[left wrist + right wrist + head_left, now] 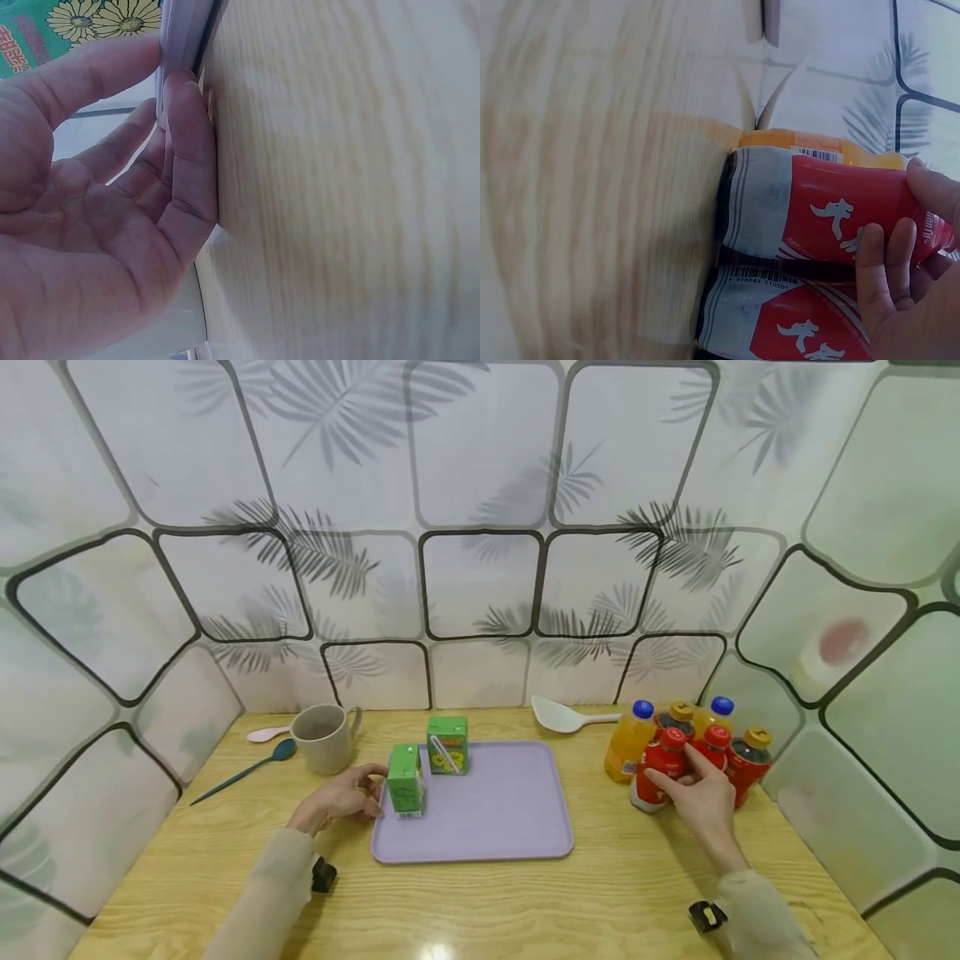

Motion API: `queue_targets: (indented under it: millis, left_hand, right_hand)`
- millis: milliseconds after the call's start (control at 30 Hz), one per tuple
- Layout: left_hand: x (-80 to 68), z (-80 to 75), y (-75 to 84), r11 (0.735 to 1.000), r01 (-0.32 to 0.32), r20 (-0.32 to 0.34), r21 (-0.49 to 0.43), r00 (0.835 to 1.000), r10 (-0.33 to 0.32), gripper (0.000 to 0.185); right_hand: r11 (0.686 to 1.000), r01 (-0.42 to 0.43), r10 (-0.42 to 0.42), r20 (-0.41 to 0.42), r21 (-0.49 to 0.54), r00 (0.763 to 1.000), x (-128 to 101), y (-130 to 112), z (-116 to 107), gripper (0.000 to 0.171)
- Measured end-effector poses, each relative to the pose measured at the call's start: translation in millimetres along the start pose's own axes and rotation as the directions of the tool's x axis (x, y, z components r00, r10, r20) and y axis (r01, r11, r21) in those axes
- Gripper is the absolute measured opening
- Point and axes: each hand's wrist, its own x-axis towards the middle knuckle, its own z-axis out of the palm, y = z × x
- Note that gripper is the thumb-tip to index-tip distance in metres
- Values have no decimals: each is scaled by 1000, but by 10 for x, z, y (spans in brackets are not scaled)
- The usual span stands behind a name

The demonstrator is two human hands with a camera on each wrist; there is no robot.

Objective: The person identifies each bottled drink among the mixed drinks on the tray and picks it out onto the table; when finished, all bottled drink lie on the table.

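Note:
My left hand [345, 797] is at the left rim of a lilac tray [487, 818]. In the left wrist view its thumb lies on the rim [180, 45] and the fingertips bend beneath it, pinching the edge. Two green drink cartons [406, 783] stand on the tray's left part, the rear one [447, 727] with a straw on its front. At the right, my right hand [705, 806] grips the front red-and-white bottle [769, 199] near its upper part, thumb on one side and fingers on the other. The bottle stands upright on the table among several others.
Around the held bottle are orange juice bottles [626, 747], another red-capped bottle [716, 739] and dark bottles with yellow caps [750, 760]. A white ladle-like utensil [558, 717] lies behind the tray. At left sit a grey mug [322, 747], a blue spoon [247, 770] and a pink spoon [266, 734].

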Motion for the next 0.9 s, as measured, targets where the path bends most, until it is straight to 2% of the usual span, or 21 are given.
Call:
queue_targets:
  millis: [233,400,567,667,733,833,900]
  left_hand:
    - [-11,16,28,1000,-4,-6,13,1000,4,70]
    - [-9,16,37,1000,-8,-4,8,1000,8,70]
    - [-36,12,-4,999,-47,1,22,999,47,67]
    - [-67,-1,-22,997,-76,18,29,997,75,64]
    - [-87,-19,-18,996,-91,21,28,996,90,61]
    - [-103,-55,1,993,-116,6,14,993,116,55]
    - [-111,-88,18,991,-134,-25,9,991,134,51]
  right_hand:
    - [1000,26,-26,-17,-9,1000,0,27,1,82]
    - [998,39,-38,-30,43,999,11,53,2,80]
    - [995,67,-65,-30,76,997,-3,72,-11,79]
    - [986,76,-68,-57,150,996,-26,75,-18,73]
    - [965,106,-82,-109,241,991,-34,72,-17,64]
    - [898,200,-123,-212,393,970,-20,48,-14,48]
    - [850,275,-161,-276,449,948,-5,20,-9,40]
